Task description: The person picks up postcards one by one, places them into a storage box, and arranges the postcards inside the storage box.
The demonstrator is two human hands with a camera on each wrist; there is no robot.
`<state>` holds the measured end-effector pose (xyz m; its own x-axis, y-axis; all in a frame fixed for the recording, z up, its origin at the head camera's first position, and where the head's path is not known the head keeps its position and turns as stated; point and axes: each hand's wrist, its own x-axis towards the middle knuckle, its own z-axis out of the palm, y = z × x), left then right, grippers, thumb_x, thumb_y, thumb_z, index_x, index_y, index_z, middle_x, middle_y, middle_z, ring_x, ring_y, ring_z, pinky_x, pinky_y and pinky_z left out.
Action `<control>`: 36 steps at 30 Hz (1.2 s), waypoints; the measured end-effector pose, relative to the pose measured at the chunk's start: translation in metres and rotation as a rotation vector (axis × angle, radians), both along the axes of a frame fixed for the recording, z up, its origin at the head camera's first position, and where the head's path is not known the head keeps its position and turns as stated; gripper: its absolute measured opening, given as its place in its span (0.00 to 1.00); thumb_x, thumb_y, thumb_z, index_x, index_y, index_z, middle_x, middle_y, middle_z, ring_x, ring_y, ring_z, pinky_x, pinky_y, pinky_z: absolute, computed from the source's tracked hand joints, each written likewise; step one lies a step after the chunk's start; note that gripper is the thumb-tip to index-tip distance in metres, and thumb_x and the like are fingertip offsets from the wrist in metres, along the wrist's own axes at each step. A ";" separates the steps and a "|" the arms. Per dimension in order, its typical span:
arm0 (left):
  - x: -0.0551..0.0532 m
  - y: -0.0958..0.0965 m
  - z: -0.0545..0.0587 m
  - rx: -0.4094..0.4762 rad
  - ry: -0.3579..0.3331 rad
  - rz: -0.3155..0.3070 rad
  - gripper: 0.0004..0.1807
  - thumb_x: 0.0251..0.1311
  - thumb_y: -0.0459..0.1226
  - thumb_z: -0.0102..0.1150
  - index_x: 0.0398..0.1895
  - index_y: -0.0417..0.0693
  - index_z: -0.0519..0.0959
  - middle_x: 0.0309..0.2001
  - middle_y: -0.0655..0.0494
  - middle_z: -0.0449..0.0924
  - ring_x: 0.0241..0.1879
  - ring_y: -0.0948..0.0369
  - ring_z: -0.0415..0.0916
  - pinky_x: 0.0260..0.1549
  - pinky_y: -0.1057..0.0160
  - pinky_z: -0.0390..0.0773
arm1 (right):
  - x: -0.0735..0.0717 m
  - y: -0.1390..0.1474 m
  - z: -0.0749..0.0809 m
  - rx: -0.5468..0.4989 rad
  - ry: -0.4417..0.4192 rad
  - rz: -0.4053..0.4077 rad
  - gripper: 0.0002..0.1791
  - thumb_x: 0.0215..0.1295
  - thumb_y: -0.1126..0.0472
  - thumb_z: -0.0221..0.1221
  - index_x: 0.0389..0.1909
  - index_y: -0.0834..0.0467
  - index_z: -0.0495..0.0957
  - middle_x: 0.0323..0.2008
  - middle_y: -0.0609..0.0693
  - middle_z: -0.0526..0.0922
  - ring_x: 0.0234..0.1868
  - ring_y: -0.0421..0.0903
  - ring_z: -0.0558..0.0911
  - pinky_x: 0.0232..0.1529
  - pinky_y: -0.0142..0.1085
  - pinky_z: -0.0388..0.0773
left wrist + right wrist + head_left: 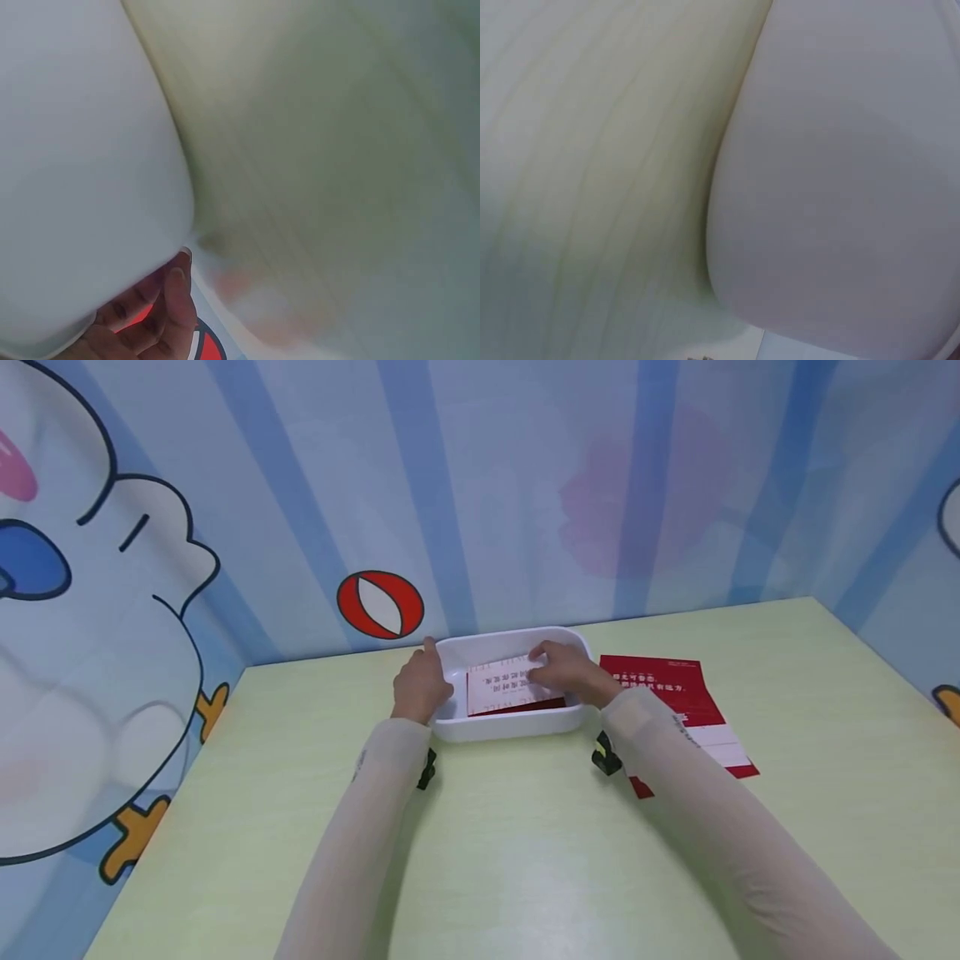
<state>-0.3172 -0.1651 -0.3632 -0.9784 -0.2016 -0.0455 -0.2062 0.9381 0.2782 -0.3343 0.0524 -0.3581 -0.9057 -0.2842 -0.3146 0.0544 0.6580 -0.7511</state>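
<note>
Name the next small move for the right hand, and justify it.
Probably pinch and lift the printed card with the right hand: it is at the card inside the white tray, while the left hand holds the tray's left end.

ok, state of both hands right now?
Left hand: closed, holding the white tray at its left end.
Right hand: fingers at the white printed card inside the tray; cannot tell whether it is pinching it.
</note>
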 end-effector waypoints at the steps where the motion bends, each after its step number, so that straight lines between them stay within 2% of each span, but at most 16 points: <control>1: 0.000 0.000 0.001 0.002 0.000 -0.001 0.45 0.61 0.35 0.64 0.78 0.44 0.50 0.65 0.42 0.71 0.59 0.48 0.75 0.62 0.46 0.77 | 0.000 0.000 0.000 -0.001 0.001 0.003 0.30 0.68 0.58 0.55 0.70 0.56 0.62 0.70 0.58 0.64 0.65 0.55 0.66 0.67 0.51 0.69; 5: 0.001 0.001 0.004 0.004 -0.001 0.003 0.45 0.61 0.35 0.64 0.78 0.44 0.50 0.65 0.42 0.71 0.58 0.48 0.75 0.61 0.46 0.77 | -0.001 0.000 0.003 0.012 0.005 0.008 0.30 0.69 0.58 0.55 0.71 0.56 0.62 0.71 0.58 0.64 0.65 0.55 0.66 0.66 0.51 0.69; 10: 0.002 0.001 0.005 -0.002 -0.005 0.003 0.45 0.62 0.35 0.64 0.78 0.44 0.50 0.66 0.42 0.71 0.59 0.48 0.75 0.62 0.46 0.77 | -0.001 -0.001 0.003 0.020 -0.002 0.020 0.31 0.69 0.58 0.54 0.73 0.56 0.62 0.75 0.58 0.59 0.68 0.56 0.64 0.71 0.53 0.65; 22: -0.002 0.001 0.004 -0.009 -0.001 0.005 0.45 0.61 0.34 0.64 0.77 0.44 0.51 0.65 0.42 0.72 0.58 0.48 0.75 0.61 0.45 0.77 | -0.001 -0.002 0.003 -0.007 -0.012 -0.011 0.33 0.69 0.58 0.53 0.75 0.55 0.60 0.75 0.57 0.59 0.70 0.56 0.64 0.73 0.53 0.63; 29: -0.004 0.005 0.002 -0.014 0.009 -0.006 0.45 0.61 0.34 0.64 0.77 0.44 0.51 0.64 0.42 0.72 0.57 0.48 0.76 0.61 0.45 0.78 | -0.001 0.002 0.001 -0.008 0.012 -0.015 0.33 0.70 0.58 0.52 0.75 0.57 0.59 0.77 0.58 0.57 0.72 0.57 0.62 0.75 0.54 0.60; 36: -0.006 0.006 0.000 -0.028 0.012 -0.012 0.44 0.61 0.35 0.64 0.77 0.44 0.52 0.63 0.42 0.73 0.56 0.49 0.77 0.60 0.46 0.78 | 0.000 0.004 0.004 0.044 0.027 -0.020 0.33 0.70 0.58 0.51 0.75 0.59 0.58 0.77 0.59 0.57 0.74 0.58 0.62 0.75 0.54 0.60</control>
<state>-0.3229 -0.1587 -0.3627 -0.9813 -0.1905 -0.0285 -0.1914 0.9479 0.2546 -0.3345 0.0561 -0.3545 -0.9193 -0.2524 -0.3019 0.0481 0.6894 -0.7228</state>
